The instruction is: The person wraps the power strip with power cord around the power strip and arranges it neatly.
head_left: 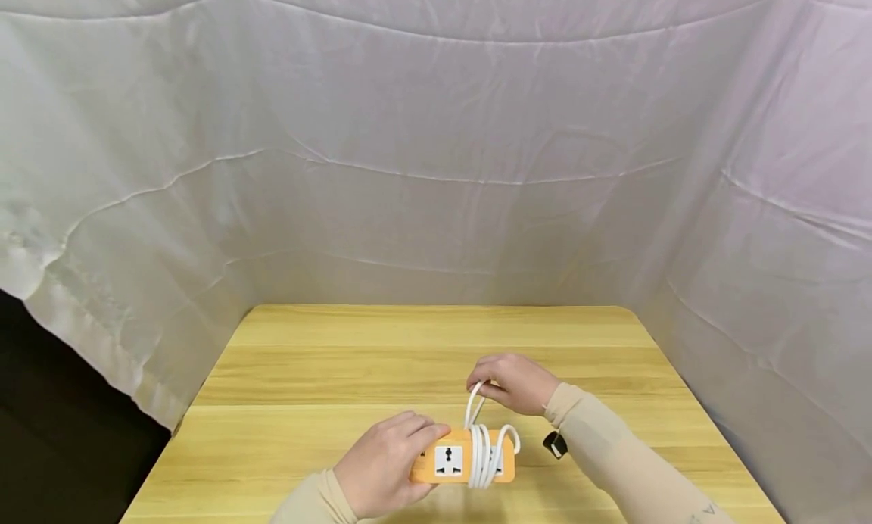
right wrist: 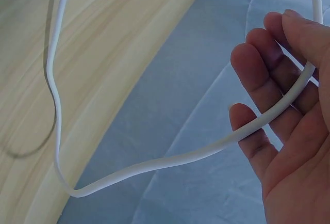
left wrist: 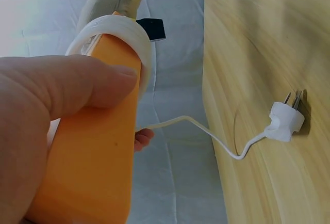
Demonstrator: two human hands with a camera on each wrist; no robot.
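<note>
My left hand grips an orange power strip by its left end, the thumb lying along its edge. White sockets face up toward the head view. Several turns of white cord wrap the strip's right part. My right hand, just beyond the strip, holds a loop of that cord; in the right wrist view the cord crosses the palm and passes behind the thumb. In the left wrist view, the cord's free end runs to a white plug on the wooden table, its metal pins exposed.
A wooden-topped table spreads out under both hands. Pale fabric curtains hang behind it and along both sides. A small black object sits at the right forearm's sleeve. Dark space shows past the left curtain.
</note>
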